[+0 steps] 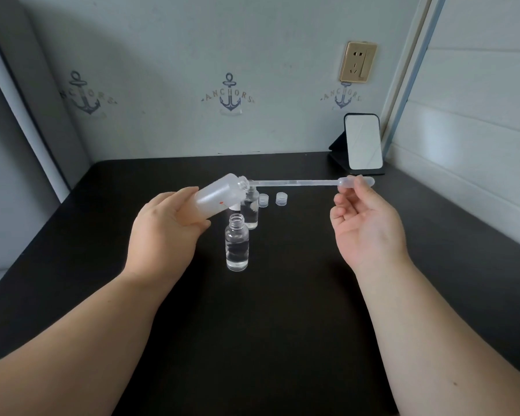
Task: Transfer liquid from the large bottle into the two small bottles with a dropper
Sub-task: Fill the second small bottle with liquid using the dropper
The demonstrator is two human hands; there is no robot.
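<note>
Two bare arms reach in from the bottom over the dark surface (282, 295). On the left side, the left hand (165, 223) has its fingers curled round the large bottle (219, 195). It holds this cloudy white bottle up in the air, tipped over so its open mouth points to the right. On the other side, the right hand (370, 226) is palm up. Its thumb and first finger pinch the soft bulb of the dropper (297, 183), and the other fingers are loosely curled. That long clear dropper lies flat in the air, and its thin tip is right at the mouth of the large bottle.

Under the large bottle stand the two small bottles, both open and upright. One near small bottle (237, 246) has clear liquid in it. Behind it, the far small bottle (251, 210) is partly hidden. Two little caps (272, 199) sit just beside the far one. At the back right corner, a small mirror (363, 142) leans on its stand
</note>
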